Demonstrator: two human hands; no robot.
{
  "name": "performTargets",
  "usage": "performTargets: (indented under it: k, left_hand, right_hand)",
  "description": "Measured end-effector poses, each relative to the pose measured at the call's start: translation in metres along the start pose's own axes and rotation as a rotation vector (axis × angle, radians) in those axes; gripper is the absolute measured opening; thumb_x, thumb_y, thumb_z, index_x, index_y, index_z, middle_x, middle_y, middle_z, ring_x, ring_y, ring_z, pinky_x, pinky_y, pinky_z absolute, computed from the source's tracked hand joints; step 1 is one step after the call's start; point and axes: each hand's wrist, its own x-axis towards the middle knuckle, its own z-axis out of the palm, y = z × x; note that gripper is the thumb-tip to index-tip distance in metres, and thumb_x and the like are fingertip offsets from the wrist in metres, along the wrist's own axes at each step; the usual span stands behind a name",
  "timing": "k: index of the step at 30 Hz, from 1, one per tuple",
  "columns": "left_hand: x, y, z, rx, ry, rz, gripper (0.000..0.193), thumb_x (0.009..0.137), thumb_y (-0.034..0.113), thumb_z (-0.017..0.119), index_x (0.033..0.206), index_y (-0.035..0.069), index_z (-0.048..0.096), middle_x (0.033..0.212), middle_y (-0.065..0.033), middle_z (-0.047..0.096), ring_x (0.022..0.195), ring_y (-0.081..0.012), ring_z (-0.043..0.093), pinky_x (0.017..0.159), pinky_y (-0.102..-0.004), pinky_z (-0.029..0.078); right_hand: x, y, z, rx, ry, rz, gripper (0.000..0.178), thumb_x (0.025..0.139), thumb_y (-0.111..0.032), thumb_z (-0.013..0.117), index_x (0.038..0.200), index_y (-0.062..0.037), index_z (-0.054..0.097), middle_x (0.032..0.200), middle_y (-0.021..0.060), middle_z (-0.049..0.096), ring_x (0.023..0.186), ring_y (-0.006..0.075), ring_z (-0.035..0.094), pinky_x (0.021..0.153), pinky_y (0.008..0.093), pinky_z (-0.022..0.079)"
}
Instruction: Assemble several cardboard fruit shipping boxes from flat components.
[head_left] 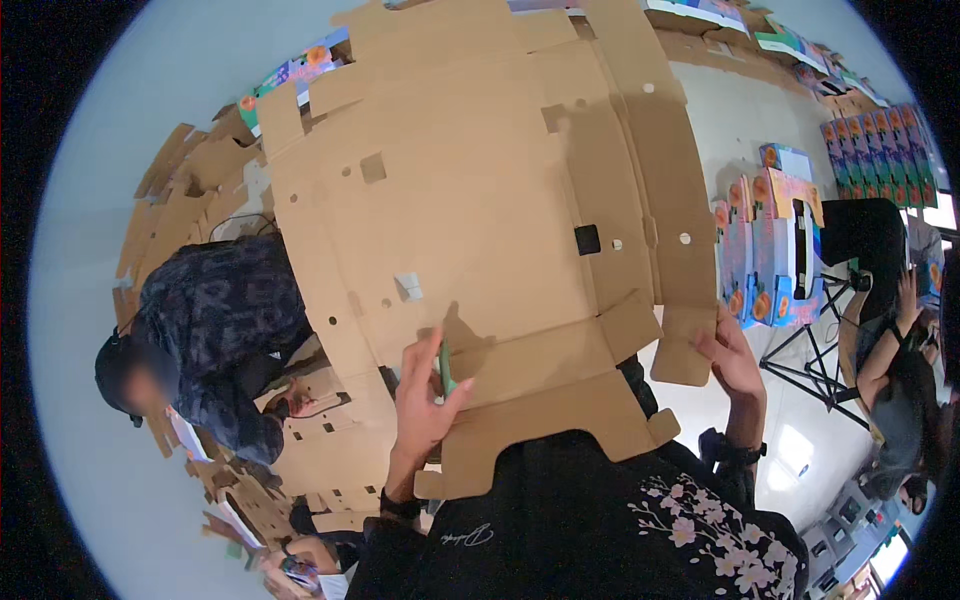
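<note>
A large unfolded brown cardboard box blank (pixel 470 200) spreads out in front of me, with creases, cut-out holes and side flaps. My left hand (pixel 425 405) is at its near left corner, thumb and fingers closed around a small flap that shows a green face (pixel 446 368). On the near right, my right hand (pixel 735 355) pinches the corner flap (pixel 685 345), thumb on top and the other fingers mostly hidden behind it. The near flap (pixel 560 425), with a wide curved notch, lies against my black shirt.
To the left a person in a dark patterned top (pixel 225 310) handles cardboard. Colourful printed boxes (pixel 770 245) stand on the right, with a stacked row (pixel 880 155) beyond. A black folding stand (pixel 815 350) is on the pale floor. Another person (pixel 900 380) is at far right.
</note>
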Motion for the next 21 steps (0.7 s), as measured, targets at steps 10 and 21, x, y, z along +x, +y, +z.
performTargets:
  k: [10, 21]
  left_hand:
    - [0.000, 0.007, -0.004, -0.010, -0.044, 0.040, 0.072, 0.077, 0.009, 0.078, 0.144, 0.013, 0.051, 0.133, -0.0147, 0.051, 0.112, -0.0268, 0.057, 0.081, -0.0320, 0.052]
    - [-0.032, -0.081, -0.077, 0.021, 0.148, -0.471, 0.061, 0.100, 0.031, 0.058, 0.144, -0.004, 0.035, 0.134, -0.0234, 0.052, 0.125, -0.0349, 0.050, 0.107, -0.0437, 0.037]
  right_hand:
    - [0.011, -0.024, 0.066, -0.127, -0.059, -0.224, 0.082, 0.071, -0.013, 0.088, 0.138, -0.0055, 0.040, 0.134, 0.0090, 0.049, 0.127, 0.0229, 0.050, 0.107, 0.0386, 0.039]
    - [0.039, -0.014, 0.086, -0.811, 0.061, -0.772, 0.131, 0.055, -0.058, 0.089, 0.155, -0.0049, 0.025, 0.152, 0.0216, 0.033, 0.135, 0.0387, 0.036, 0.110, 0.0479, 0.034]
